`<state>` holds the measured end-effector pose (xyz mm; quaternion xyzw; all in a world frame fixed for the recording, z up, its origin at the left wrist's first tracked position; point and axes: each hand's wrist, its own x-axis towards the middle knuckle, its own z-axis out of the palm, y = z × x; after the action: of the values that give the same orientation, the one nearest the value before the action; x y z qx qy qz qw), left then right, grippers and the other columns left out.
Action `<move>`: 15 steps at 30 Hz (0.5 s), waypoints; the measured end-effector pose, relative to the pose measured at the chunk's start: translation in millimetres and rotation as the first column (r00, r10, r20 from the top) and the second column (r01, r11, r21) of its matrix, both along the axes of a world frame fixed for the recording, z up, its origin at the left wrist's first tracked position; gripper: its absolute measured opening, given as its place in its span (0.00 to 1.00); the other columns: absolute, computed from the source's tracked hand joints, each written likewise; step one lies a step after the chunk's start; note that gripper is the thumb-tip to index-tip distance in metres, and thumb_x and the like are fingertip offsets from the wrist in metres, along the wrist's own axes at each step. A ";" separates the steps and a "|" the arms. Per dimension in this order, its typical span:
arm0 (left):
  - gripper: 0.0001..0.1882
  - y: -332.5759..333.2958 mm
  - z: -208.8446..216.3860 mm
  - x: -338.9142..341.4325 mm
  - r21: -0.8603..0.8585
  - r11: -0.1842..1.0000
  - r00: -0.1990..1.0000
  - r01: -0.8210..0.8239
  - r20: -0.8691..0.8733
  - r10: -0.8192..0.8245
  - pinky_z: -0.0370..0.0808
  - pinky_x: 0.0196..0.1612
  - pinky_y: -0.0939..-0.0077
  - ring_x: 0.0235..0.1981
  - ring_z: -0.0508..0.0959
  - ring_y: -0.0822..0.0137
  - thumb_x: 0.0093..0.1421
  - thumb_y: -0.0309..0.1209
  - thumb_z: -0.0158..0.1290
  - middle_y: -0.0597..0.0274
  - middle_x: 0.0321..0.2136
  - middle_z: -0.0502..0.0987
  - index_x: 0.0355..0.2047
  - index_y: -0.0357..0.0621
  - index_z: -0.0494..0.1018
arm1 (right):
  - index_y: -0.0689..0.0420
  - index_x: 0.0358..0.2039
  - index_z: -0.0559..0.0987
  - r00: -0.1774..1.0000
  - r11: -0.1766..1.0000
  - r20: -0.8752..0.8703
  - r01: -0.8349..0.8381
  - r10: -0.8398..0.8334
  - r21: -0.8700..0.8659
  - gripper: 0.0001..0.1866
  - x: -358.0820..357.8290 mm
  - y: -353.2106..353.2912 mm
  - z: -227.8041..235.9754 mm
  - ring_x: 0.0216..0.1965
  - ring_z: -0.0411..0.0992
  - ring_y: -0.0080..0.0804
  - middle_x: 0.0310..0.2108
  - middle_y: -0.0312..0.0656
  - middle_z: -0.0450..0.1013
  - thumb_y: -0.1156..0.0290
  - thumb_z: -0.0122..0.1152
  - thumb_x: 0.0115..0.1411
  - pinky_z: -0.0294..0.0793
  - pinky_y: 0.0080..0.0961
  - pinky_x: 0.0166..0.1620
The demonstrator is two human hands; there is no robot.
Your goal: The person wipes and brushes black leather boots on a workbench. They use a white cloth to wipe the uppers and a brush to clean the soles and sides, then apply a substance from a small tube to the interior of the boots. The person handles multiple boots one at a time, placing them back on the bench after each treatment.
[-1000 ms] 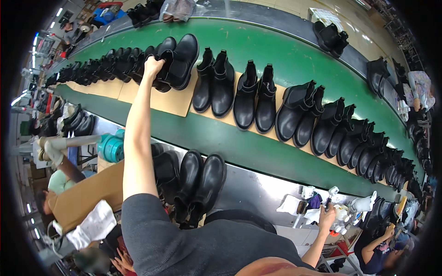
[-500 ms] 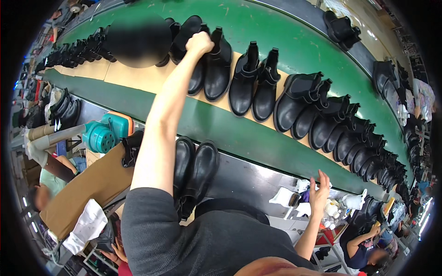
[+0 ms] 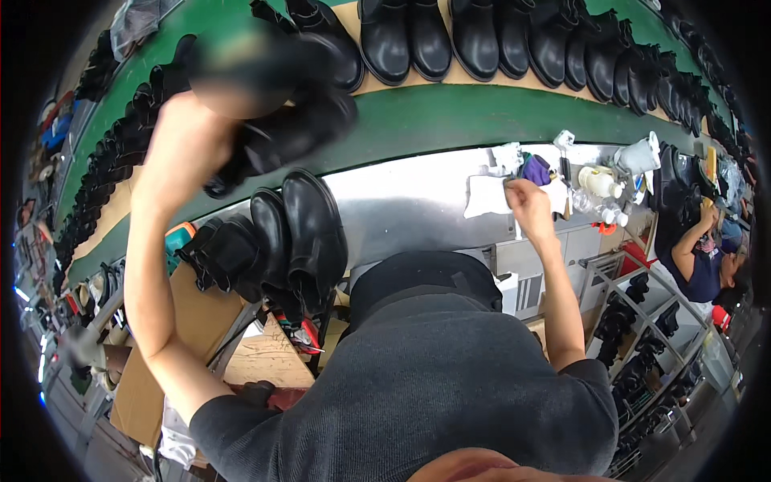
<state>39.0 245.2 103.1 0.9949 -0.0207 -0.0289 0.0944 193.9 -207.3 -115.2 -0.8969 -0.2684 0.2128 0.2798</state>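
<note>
At the upper left, my left hand grips a pair of black ankle boots by the shafts. They are tilted on their sides with the toes to the right, over the green bench's near edge; a blurred patch hides some of the fingers. My right hand is above the metal ledge with its fingers curled together, beside a white cloth. A small dark thing shows at its fingertips, too small to name. Another pair of black boots stands on the ledge, below the left hand's pair.
Rows of black boots stand on a cardboard strip along the green bench. Bottles, a grey-white cup and a purple cloth crowd the ledge's right. A co-worker is at far right, by a metal rack.
My left hand has come back and left from the row with a pair of boots. My right hand's spread fingers have curled in near the white cloth. The view has shifted.
</note>
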 end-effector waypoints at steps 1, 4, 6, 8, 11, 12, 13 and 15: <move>0.10 -23.9 0.8 5.9 0.052 0.978 0.979 0.201 -0.024 -0.200 0.73 0.37 0.66 0.27 0.77 0.57 0.39 0.22 0.53 0.54 0.23 0.76 0.26 0.36 0.76 | 0.62 0.33 0.78 1.000 0.998 -0.018 -0.016 0.015 -0.053 0.07 -6.2 5.6 -3.7 0.31 0.76 0.47 0.31 0.50 0.76 0.74 0.60 0.54 0.75 0.36 0.35; 0.06 -87.3 -28.7 14.9 -0.008 0.798 0.772 0.603 -0.245 -0.586 0.69 0.38 0.73 0.24 0.74 0.65 0.37 0.29 0.54 0.64 0.19 0.75 0.18 0.43 0.76 | 0.60 0.30 0.76 0.999 0.995 0.048 -0.017 0.021 -0.094 0.05 -23.4 12.5 -14.6 0.31 0.74 0.51 0.30 0.49 0.75 0.75 0.60 0.52 0.73 0.43 0.35; 0.03 -136.6 -50.6 7.9 0.124 0.578 0.569 0.807 -0.428 -0.702 0.67 0.39 0.77 0.25 0.77 0.71 0.44 0.33 0.55 0.69 0.20 0.78 0.17 0.56 0.78 | 0.59 0.30 0.76 0.992 0.996 0.119 -0.020 0.030 -0.082 0.05 -27.5 6.0 -21.6 0.31 0.74 0.51 0.31 0.50 0.74 0.76 0.60 0.52 0.73 0.43 0.35; 0.06 -172.0 -79.0 -7.5 0.040 0.421 0.380 0.906 -0.512 -0.770 0.65 0.39 0.79 0.26 0.76 0.73 0.49 0.34 0.53 0.73 0.21 0.79 0.19 0.58 0.79 | 0.59 0.33 0.75 0.985 0.991 0.164 0.068 -0.049 -0.113 0.06 -28.3 -5.9 -27.9 0.33 0.73 0.53 0.33 0.51 0.74 0.76 0.57 0.53 0.73 0.46 0.36; 0.08 -201.7 -138.8 -47.5 -0.007 0.403 0.349 0.915 -0.485 -0.802 0.64 0.38 0.78 0.26 0.75 0.73 0.51 0.35 0.52 0.74 0.21 0.79 0.20 0.57 0.80 | 0.59 0.37 0.73 0.960 0.979 0.244 0.166 -0.133 -0.116 0.08 -15.5 -23.3 -38.0 0.35 0.72 0.58 0.35 0.54 0.73 0.74 0.55 0.56 0.72 0.49 0.39; 0.08 -208.5 -151.6 -67.1 -0.011 0.377 0.330 0.926 -0.459 -0.825 0.63 0.37 0.78 0.26 0.75 0.73 0.51 0.35 0.52 0.74 0.20 0.79 0.21 0.57 0.80 | 0.61 0.38 0.73 0.956 0.979 0.251 0.181 -0.153 -0.092 0.09 -10.4 -30.0 -49.4 0.36 0.73 0.58 0.36 0.55 0.73 0.70 0.55 0.58 0.72 0.49 0.40; 0.08 -218.2 -151.8 -77.6 0.006 0.424 0.383 0.906 -0.442 -0.811 0.64 0.37 0.77 0.26 0.75 0.71 0.51 0.34 0.52 0.73 0.20 0.78 0.20 0.57 0.80 | 0.61 0.39 0.74 0.962 0.975 0.232 0.180 -0.146 -0.132 0.11 -6.9 -31.4 -53.7 0.37 0.73 0.58 0.36 0.56 0.73 0.67 0.54 0.59 0.71 0.49 0.40; 0.08 -228.1 -149.0 -89.3 0.034 0.593 0.526 0.805 -0.505 -0.684 0.64 0.41 0.77 0.28 0.75 0.69 0.48 0.35 0.52 0.69 0.22 0.77 0.20 0.52 0.80 | 0.62 0.41 0.75 0.967 0.965 0.212 0.184 -0.143 -0.187 0.15 -5.5 -27.3 -55.7 0.38 0.73 0.57 0.37 0.56 0.73 0.64 0.53 0.61 0.71 0.48 0.40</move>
<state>-50.3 17.1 -45.9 0.8559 -0.4217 -0.2936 -0.0583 188.4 -234.6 -170.9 -0.9567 -0.1962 0.1256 0.1746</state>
